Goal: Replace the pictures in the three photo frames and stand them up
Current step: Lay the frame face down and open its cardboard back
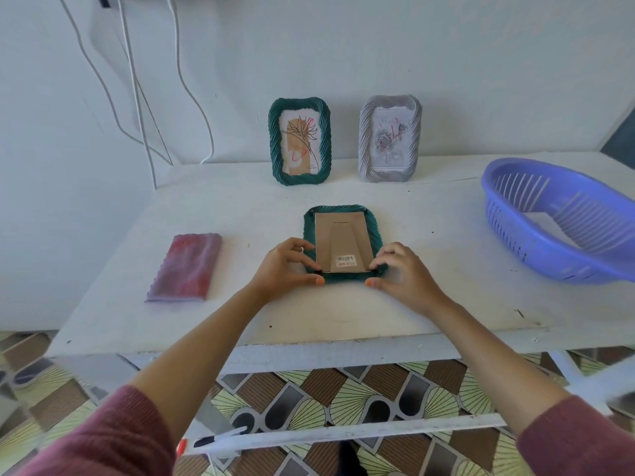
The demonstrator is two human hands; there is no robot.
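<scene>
Left grip [288, 266]: narrow, curled onto the near-left corner of the face-down green frame [340, 238], with the thumb at the near edge and the fingers on the rim.
Right grip [402, 273]: narrow, pinching the near-right corner of the same frame, thumb along the near edge.
Face-down green frame: flat on the desk [343, 314] between the two grips, brown backing board up, barcode sticker close to both thumbs.
Standing green frame [299, 140]: upright beyond the left grip, well apart, by the wall, showing a line-drawn flower.
Grey frame [390, 139]: upright beyond the right grip, near the standing green frame without touching it.
Folded cloth [185, 267]: flat on the desk, left of the left grip, apart.
Blue basket [508, 235]: right of the right grip, well apart, holding a white sheet [546, 221].
</scene>
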